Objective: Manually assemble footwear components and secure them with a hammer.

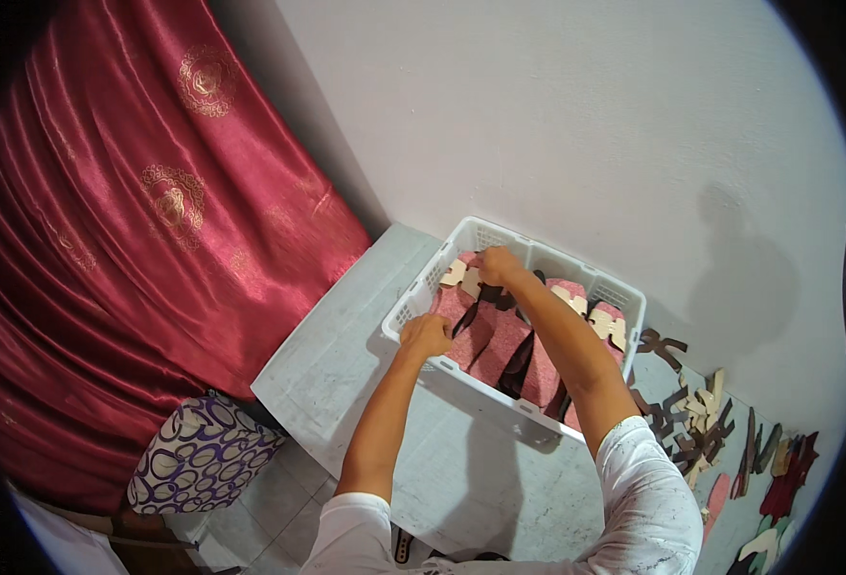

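A white plastic basket (549,251) stands on the grey table, holding several sandals with pink speckled soles, cream straps and dark straps. My right hand (500,266) reaches over the basket and closes at the strap end of the leftmost pink sandal (452,309). At the other end of that sandal, just inside the near-left rim, my left hand (427,335) has its fingers curled; their tips are partly hidden. Other pink sandals (496,353) lie side by side to the right, with dark parts between them. My right forearm covers some of them.
Right of the basket lie loose brown and cream strap pieces (696,412), dark red straps (789,474) and a pink sole (716,503). A white wall (586,115) rises behind. A red curtain (155,268) and a purple-patterned cushion (203,455) are to the left.
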Motion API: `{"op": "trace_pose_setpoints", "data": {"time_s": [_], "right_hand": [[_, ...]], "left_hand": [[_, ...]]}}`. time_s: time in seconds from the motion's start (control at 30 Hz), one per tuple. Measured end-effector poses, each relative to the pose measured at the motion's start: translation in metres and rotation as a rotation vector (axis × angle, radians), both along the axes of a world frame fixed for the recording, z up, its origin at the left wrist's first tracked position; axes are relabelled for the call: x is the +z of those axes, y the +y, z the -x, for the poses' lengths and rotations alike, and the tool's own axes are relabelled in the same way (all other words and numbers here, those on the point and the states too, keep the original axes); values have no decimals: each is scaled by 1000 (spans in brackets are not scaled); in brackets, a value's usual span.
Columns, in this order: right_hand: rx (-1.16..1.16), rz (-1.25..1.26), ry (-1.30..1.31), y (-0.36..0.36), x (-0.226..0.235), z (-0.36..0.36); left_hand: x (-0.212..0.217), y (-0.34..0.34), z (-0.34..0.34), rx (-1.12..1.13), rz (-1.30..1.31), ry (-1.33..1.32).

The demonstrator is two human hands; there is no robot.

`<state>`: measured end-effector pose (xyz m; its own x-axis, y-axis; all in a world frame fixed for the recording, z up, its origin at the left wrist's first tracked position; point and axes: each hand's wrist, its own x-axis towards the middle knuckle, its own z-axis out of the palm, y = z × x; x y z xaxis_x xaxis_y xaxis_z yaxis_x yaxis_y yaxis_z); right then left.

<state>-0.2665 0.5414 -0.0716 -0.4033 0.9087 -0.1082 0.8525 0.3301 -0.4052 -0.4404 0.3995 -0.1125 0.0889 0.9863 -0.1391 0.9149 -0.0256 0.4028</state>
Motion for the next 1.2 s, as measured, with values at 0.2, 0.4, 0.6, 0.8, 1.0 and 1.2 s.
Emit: {"op": "trace_pose_setpoints", "data": {"time_s": [0.2,0.4,0.6,0.8,1.0,1.2], "right_hand": [[42,-514,279,-88,40,-87],[-268,-181,542,-264,91,-215],[-568,-142,670,-412,60,-330],[-847,-169,788,-534,52,-394],[-1024,-246,756,-625,32,-453],[-1221,-283,564,-683,-1,-506]], "left_hand": [[-11,-14,-3,214,-420,-324],[5,-46,-60,119,-488,-1086],[52,-110,-193,-270,-286,-1190],[85,-193,-325,-738,79,-1100],[88,-277,-450,-1073,287,-996],[58,-340,-577,-1060,406,-833]]}}
